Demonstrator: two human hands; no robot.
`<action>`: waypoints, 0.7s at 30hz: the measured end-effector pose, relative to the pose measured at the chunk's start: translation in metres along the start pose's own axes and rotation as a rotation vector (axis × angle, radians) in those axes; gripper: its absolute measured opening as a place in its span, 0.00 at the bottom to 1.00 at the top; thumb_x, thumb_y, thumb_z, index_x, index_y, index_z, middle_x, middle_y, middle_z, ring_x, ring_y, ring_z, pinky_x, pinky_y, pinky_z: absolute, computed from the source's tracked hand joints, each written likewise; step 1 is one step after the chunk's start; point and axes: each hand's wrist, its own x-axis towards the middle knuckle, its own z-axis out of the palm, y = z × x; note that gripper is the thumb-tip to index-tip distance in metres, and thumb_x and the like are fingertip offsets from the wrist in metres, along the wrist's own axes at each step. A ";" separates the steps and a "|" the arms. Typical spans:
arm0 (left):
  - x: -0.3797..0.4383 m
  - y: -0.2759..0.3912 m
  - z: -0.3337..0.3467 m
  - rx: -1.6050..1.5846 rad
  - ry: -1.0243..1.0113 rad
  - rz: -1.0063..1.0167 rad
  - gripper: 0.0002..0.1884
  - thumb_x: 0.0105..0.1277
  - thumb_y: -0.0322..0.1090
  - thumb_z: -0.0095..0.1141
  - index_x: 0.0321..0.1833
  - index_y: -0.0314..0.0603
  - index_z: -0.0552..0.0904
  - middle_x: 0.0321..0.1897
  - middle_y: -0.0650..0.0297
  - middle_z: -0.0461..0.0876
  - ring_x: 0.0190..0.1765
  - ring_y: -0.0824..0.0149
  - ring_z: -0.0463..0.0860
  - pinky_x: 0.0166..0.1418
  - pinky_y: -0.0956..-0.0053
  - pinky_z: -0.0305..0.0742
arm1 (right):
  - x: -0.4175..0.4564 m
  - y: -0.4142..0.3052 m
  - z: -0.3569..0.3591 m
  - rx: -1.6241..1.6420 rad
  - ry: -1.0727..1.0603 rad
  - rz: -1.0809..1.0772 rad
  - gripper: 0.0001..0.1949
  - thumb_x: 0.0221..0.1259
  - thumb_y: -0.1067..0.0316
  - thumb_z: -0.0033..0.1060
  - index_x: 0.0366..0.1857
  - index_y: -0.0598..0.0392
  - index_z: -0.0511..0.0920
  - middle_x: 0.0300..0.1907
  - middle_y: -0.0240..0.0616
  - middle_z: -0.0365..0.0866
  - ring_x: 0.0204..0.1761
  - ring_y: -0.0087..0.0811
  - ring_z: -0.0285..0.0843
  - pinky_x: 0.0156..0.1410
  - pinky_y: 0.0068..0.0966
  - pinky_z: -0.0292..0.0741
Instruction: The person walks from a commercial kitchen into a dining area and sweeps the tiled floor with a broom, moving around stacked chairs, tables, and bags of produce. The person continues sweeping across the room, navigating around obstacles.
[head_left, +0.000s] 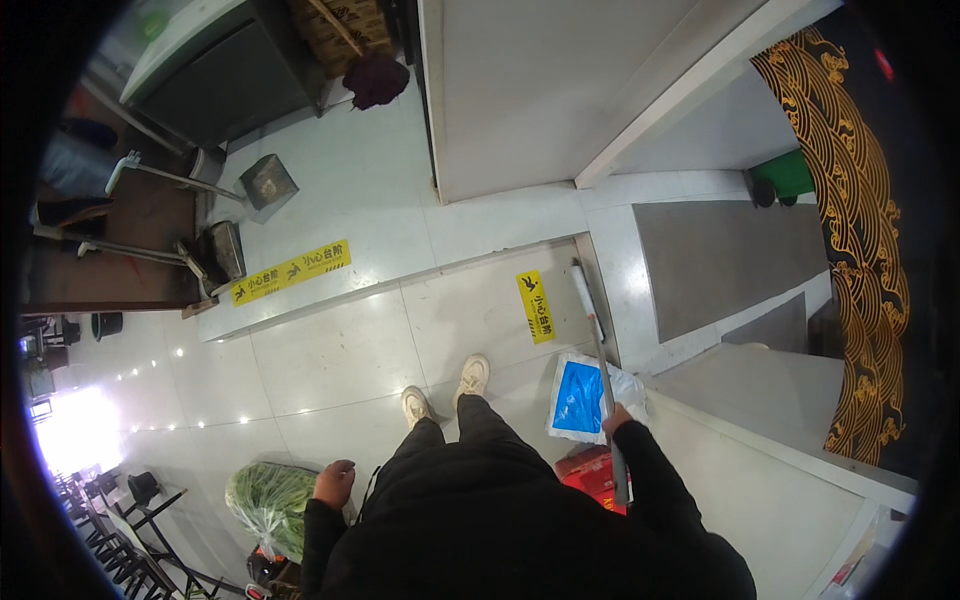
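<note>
My right hand (616, 421) grips the grey pole (606, 375) of a long-handled floor wiper. The tool's narrow white head (586, 296) lies beside a low step, near a yellow warning sticker (535, 307) on the floor tiles. Under the pole is a white plastic sack with a blue panel (579, 397), and closer to my body a red package (589, 476). My left hand (334, 484) hangs by my side with loosely curled fingers and holds nothing visible. Next to it is a clear plastic bag of green leafy vegetables (274, 499).
A raised tiled ledge (390, 217) with yellow warning stickers (292, 271) runs ahead. Long-handled dustpans (268, 184) and a dark mop head (376, 79) stand there. A grey mat (731, 262) lies right, by a patterned black-and-gold curtain (855, 225). Stacked black furniture frames (150, 536) are left.
</note>
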 end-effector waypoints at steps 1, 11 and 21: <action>0.001 0.006 -0.002 -0.001 0.003 -0.005 0.12 0.57 0.34 0.52 0.41 0.35 0.78 0.32 0.55 0.81 0.34 0.65 0.81 0.39 0.74 0.74 | 0.013 -0.017 -0.008 -0.300 -0.156 -0.121 0.18 0.41 0.68 0.55 0.41 0.59 0.70 0.29 0.49 0.78 0.36 0.45 0.78 0.42 0.40 0.73; 0.005 0.026 -0.007 0.004 -0.036 -0.022 0.12 0.56 0.34 0.50 0.39 0.37 0.79 0.36 0.53 0.80 0.38 0.58 0.80 0.43 0.69 0.74 | -0.041 -0.079 0.030 -0.051 -0.300 -0.148 0.25 0.45 0.76 0.43 0.52 0.55 0.56 0.22 0.50 0.74 0.18 0.40 0.76 0.19 0.36 0.75; 0.014 0.014 0.001 0.007 -0.013 -0.005 0.11 0.56 0.35 0.51 0.39 0.37 0.79 0.35 0.52 0.80 0.38 0.59 0.81 0.42 0.69 0.75 | -0.024 0.014 0.054 0.082 -0.127 -0.353 0.29 0.40 0.69 0.50 0.55 0.53 0.60 0.30 0.54 0.76 0.33 0.48 0.77 0.39 0.39 0.74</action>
